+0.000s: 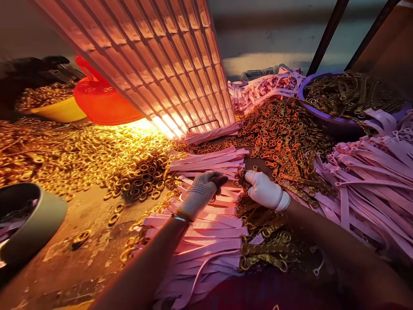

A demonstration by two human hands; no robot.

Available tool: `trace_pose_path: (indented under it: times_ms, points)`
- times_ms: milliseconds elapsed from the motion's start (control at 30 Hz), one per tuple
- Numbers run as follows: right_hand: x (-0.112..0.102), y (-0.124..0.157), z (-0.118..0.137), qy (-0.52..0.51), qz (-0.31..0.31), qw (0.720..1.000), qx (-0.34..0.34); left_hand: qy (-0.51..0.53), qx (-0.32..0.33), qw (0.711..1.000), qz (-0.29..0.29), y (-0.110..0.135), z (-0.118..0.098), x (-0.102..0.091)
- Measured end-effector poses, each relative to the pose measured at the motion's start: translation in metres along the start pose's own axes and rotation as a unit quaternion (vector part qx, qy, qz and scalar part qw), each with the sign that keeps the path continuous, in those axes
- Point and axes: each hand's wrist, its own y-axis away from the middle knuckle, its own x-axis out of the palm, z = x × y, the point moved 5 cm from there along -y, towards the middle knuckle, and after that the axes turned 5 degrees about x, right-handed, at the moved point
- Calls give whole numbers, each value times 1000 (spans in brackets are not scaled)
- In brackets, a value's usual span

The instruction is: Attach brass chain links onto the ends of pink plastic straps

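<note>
A stack of pink straps (206, 232) is laid across the table (87, 241), and the gloved left hand (200, 191) is rested on it, fingers curled; whether anything is pinched cannot be told. Brass rings (241, 175) are gripped by the gloved right hand (266, 189), just beside the straps.
</note>
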Motion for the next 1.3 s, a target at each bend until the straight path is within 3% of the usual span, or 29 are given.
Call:
trace_pose_path:
  times_ms: [133,300,433,600,700,900,1067,1200,1300]
  points:
    - [16,-2,31,114,57,992,-12,223,-71,972,32,39,2,-5]
    - [26,-4,56,253,89,963,-29,282,-87,955,41,53,10,0]
    - [37,-4,56,296,101,950,-24,246,-64,967,21,47,12,-3]
    - [43,-3,45,245,77,966,21,218,-63,974,-6,42,12,-3]
    - [46,-4,41,241,79,967,35,218,-67,974,10,43,14,1]
    - [50,-5,40,251,90,963,31,33,16,999,2,38,9,-7]
    - [52,-4,44,312,113,943,-23,150,-44,987,46,37,21,3]
    - [52,-7,45,309,108,945,-9,32,73,996,40,34,17,7]
    - [47,-8,45,287,100,952,40,31,50,998,33,35,21,9]
